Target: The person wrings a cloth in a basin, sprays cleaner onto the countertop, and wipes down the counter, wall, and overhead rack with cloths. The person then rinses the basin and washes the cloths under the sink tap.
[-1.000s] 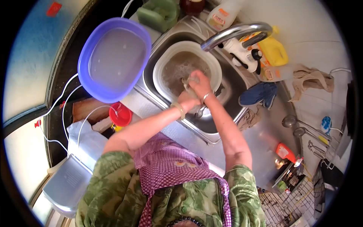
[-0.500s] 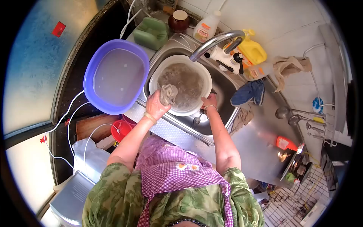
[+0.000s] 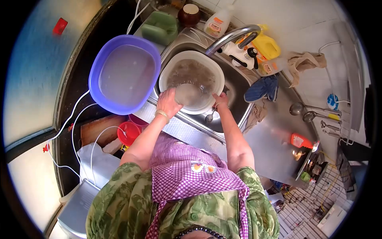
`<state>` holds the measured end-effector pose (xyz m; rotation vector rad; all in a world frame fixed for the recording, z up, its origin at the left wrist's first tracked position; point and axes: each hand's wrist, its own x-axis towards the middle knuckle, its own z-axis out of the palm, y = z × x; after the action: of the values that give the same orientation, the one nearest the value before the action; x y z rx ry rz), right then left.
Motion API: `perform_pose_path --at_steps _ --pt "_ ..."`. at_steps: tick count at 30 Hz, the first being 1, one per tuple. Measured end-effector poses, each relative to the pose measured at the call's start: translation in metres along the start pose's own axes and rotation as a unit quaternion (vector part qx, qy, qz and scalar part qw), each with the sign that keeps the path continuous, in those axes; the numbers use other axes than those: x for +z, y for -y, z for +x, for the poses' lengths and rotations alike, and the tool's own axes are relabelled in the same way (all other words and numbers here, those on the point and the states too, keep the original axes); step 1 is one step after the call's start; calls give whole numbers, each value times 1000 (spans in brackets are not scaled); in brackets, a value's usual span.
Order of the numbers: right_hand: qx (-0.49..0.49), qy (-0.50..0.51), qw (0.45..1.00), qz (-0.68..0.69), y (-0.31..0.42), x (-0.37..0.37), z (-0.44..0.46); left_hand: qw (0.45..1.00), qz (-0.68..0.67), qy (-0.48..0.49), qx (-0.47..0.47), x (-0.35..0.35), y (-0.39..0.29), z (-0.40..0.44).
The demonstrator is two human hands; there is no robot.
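A white basin of murky water sits in the steel sink. At its near left rim, my left hand has its fingers curled over the edge on a grey-beige cloth. The cloth shows as a smooth, rounded, blurred shape in the water, and my fingertips are partly hidden. My right hand pinches the basin's near right rim. A small metal ladle lies in the sink just below that hand.
Left of the sink stands a purple basin of cloudy water. The faucet arches over the sink's far side. Bottles, including a yellow jug, line the back. Blue cloth lies at the right edge, and ladles hang farther right.
The crumpled cloth that my left hand held above the rim is now lowered into the water and looks rounded. My right hand stays on the rim. The view has shifted slightly.
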<state>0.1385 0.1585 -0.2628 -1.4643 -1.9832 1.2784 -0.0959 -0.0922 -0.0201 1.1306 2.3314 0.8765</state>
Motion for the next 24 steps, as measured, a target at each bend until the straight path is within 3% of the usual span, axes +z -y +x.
perform_pose_path --at_steps 3,7,12,16,19,21,22,24 --pt "75 -5 997 35 19 -5 -5 1000 -11 -10 8 -4 -4 1" --pt "88 -1 995 39 31 -8 -3 1000 -20 -15 0 -8 -7 0" --pt "121 119 984 -46 14 -18 0 1000 -11 -16 8 -1 -1 1" --pt "116 160 978 -71 -7 -19 10 999 -14 -31 12 1 1 2" --pt "208 105 972 -41 37 -20 1 999 1 -34 11 -3 -3 2" --pt "147 56 987 -9 22 -15 2 999 6 -39 12 -2 -3 1" --pt "39 38 998 5 5 -11 1 999 5 -29 15 -1 0 1" --pt "-7 12 1000 20 14 -9 -3 1000 2 -9 23 4 6 5"
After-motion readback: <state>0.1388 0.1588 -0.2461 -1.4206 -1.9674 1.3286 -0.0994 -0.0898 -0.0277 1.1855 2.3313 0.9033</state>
